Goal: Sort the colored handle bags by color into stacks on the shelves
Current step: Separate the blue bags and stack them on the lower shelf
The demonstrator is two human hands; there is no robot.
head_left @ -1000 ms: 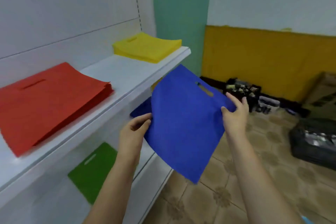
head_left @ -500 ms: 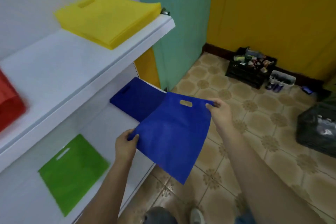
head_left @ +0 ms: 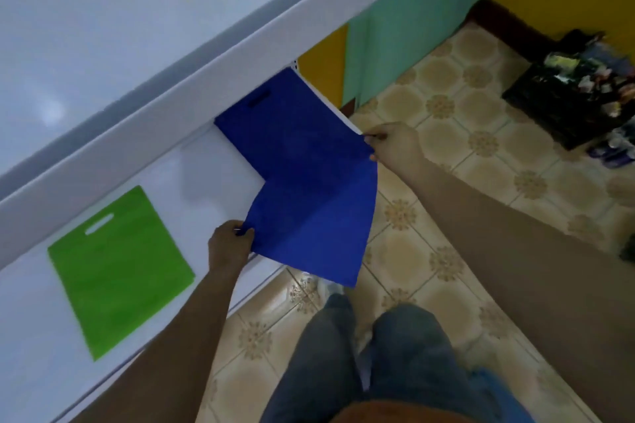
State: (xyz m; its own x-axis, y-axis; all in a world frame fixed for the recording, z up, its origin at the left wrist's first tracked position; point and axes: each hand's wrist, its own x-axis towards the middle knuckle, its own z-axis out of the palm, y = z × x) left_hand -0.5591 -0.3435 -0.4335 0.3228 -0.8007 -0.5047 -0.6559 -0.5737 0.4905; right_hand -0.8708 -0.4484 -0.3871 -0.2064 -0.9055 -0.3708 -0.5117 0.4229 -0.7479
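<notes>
Single head-worn view, looking steeply down from above, close over the lower shelf (head_left: 213,178), shelf at left, tiled floor (head_left: 481,161) at right

No readable text, label, brand, number or sign is shown on anything in view.

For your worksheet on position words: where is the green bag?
The green bag lies flat on the lower shelf, left of the blue bags.

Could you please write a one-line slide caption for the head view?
Both hands, left and right, lower a blue bag onto the blue stack.
</notes>
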